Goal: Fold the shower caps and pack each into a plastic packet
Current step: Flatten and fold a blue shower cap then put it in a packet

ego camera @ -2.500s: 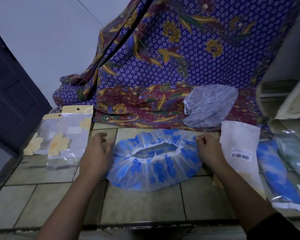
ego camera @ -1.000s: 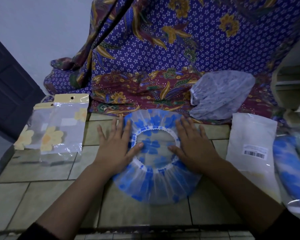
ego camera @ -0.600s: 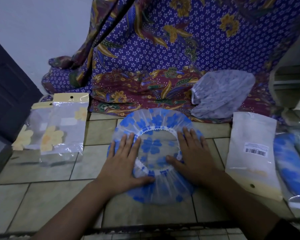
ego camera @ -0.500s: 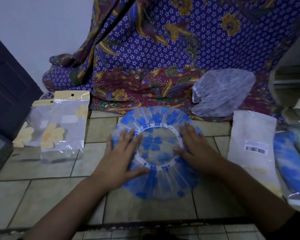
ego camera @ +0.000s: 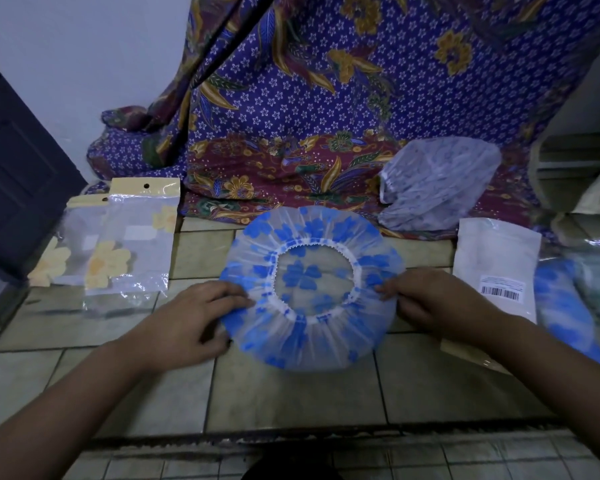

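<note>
Nearest, the left hand (ego camera: 194, 320) and right hand (ego camera: 430, 303) sit on the tiled surface (ego camera: 291, 393), fingers curled, each pinching one side edge of the blue-flowered shower cap (ego camera: 309, 334). The cap lies spread flat between them, elastic opening upward. This looks like the start of the fold: next, bring one pinched edge across to meet the other, keeping the thin plastic from bunching. Further off, clear packets (ego camera: 132, 244) lie left and a white packet (ego camera: 496, 268) right, within reach for packing. Farthest, a grey-patterned shower cap (ego camera: 437, 181) rests unfolded on the batik cloth (ego camera: 326, 116)
</note>
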